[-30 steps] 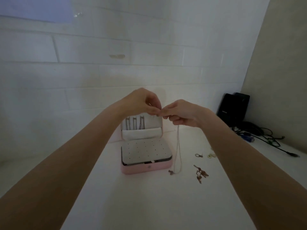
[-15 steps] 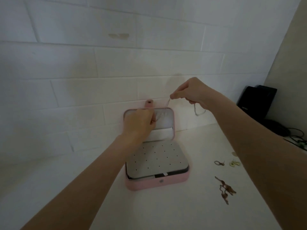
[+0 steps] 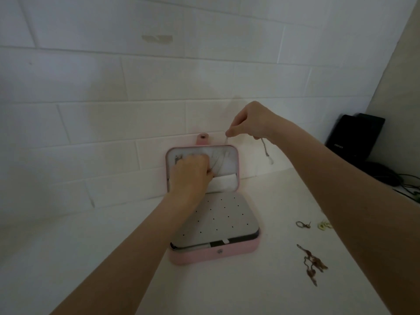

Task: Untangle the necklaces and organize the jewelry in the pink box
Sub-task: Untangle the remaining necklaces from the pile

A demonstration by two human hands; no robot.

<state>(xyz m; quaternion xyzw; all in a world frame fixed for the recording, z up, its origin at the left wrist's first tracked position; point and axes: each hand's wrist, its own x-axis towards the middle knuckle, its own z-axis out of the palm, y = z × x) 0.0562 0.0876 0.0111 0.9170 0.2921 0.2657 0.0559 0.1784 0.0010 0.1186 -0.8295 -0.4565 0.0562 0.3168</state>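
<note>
The pink box (image 3: 236, 252) stands open on the white counter, its lid (image 3: 236, 164) propped upright against the tiled wall. A grey perforated panel (image 3: 218, 218) covers the base. My left hand (image 3: 192, 173) is inside the lid, fingers curled on a thin necklace chain (image 3: 218, 161) by the hooks. My right hand (image 3: 252, 121) is raised above the lid's right corner and pinches the same chain, whose end (image 3: 267, 152) dangles below the wrist. Brown dangling earrings (image 3: 312, 264), a small ring-shaped piece (image 3: 302, 224) and a pale green piece (image 3: 324, 225) lie right of the box.
A black device (image 3: 354, 135) stands in the far right corner, with dark cables (image 3: 386, 173) trailing along the counter toward the right edge. The tiled wall rises directly behind the box.
My hands have parted: the left dropped into the box lid, the right lifted up and right with the chain. The view has come closer to the box.
</note>
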